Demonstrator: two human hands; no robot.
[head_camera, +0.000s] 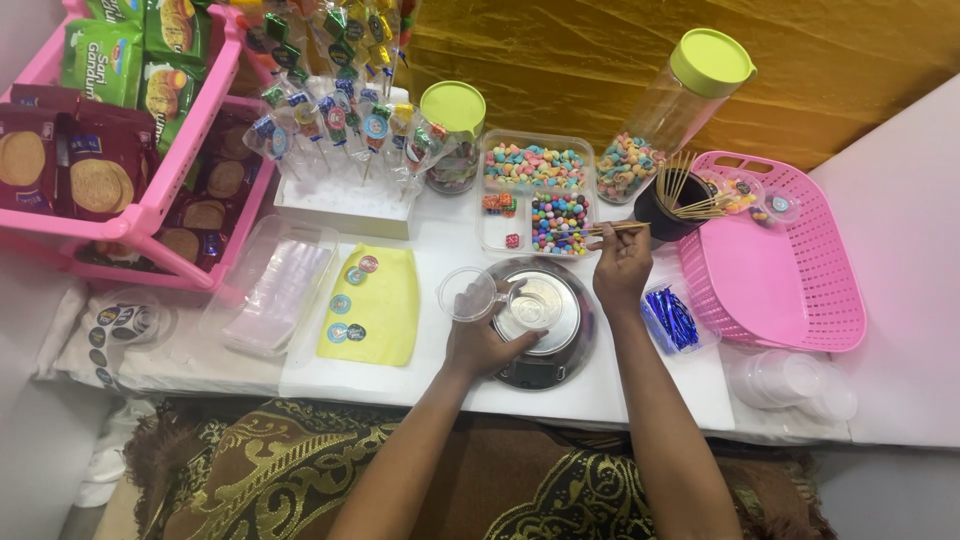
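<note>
Two clear cups (497, 299), left hand (480, 340), one skewer (612, 229), right hand (622, 268)

Clear cup (470, 293) beside scale (545, 320)

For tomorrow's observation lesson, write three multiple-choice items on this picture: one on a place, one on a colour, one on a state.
1. Where does the pink basket lie?
A. left of the scale
B. right of the scale
C. on the scale

2. What colour are the lids of the two jars?
A. red
B. yellow-green
C. white

3. What does the right hand hold?
A. wooden sticks
B. nothing
C. a jar lid

Answers:
1 B, the basket sits beyond the right hand, past the round scale.
2 B, the tilted jar and the upright jar both have yellow-green lids.
3 A, wooden sticks jut from its fingers.
</note>
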